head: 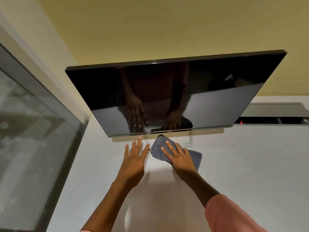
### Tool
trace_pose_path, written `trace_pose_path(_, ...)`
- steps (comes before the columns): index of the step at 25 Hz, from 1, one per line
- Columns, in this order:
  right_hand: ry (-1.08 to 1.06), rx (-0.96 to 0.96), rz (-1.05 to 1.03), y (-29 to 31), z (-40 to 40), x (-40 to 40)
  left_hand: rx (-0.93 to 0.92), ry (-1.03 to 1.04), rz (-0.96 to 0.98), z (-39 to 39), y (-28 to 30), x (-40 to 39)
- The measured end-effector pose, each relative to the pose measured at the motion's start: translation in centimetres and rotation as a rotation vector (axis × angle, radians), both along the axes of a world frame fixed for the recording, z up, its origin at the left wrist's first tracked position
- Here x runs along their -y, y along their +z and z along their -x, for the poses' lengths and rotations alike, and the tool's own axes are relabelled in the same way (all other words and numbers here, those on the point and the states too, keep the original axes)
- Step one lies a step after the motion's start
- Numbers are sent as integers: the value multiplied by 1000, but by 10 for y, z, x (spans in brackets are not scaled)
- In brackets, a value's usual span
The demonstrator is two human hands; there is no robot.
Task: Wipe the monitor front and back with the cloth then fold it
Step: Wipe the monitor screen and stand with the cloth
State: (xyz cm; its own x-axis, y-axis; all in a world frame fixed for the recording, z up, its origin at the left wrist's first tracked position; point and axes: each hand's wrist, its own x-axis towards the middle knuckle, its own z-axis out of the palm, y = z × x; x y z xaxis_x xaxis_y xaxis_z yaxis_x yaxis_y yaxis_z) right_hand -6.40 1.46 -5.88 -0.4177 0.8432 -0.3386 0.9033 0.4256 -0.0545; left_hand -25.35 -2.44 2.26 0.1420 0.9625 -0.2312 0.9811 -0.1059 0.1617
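1. Two hands lie on the white surface (pixel 234 164), both in front of the monitor (pixel 175 94).
2. The left hand (pixel 133 159) is flat, its fingers (pixel 139 143) straight and spread, and it holds nothing. The fingertips reach almost to the lower edge of the monitor.
3. The right hand (pixel 179 158) presses on the cloth (pixel 194 158) with straight fingers. The fingers are not curled around it; they lie flat on top.
4. The cloth is blue-grey and bunched, and it lies on the surface under the right fingers. One corner sticks out past the fingertips toward the monitor, and another part shows to the right of the hand.
5. The monitor stands just beyond both sets of fingertips. Its screen is dark and it reflects the two hands and the cloth. Part of its stand (pixel 189 141) shows just past the right fingertips, beside the cloth.
6. A pink sleeve (pixel 234 218) covers the right arm near the bottom edge.
7. Far to the left of the left hand is a glass pane (pixel 33 131) in a grey frame.
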Motion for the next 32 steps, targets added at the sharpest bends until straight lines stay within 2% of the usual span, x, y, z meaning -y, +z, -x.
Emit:
trace_pose_path(4, -101, -18, -13, 5, -56, -2, 32, 18, -20, -28, 13, -2)
trace_pose_path(8, -110, 42, -18, 12, -83, -5, 30, -10, -38, -60, 33, -5)
trace_pose_path(14, -234, 73, 16, 23, -86, -1, 33, 9, -14, -85, 53, 0)
trace_pose_path(19, -190, 110, 47, 21, -79, 11, 82, 18, -15, -103, 55, 1)
trace_pose_path(23, -190, 123, 65, 25, -82, -16, 72, 27, 12, -102, 51, 6)
trace_pose_path(28, -271, 68, -5, 26, -83, -65, 45, 39, 64, -92, 60, 14)
trace_pose_path(32, -315, 33, 6, 15, -79, -48, 26, 60, 108, -83, 52, 15)
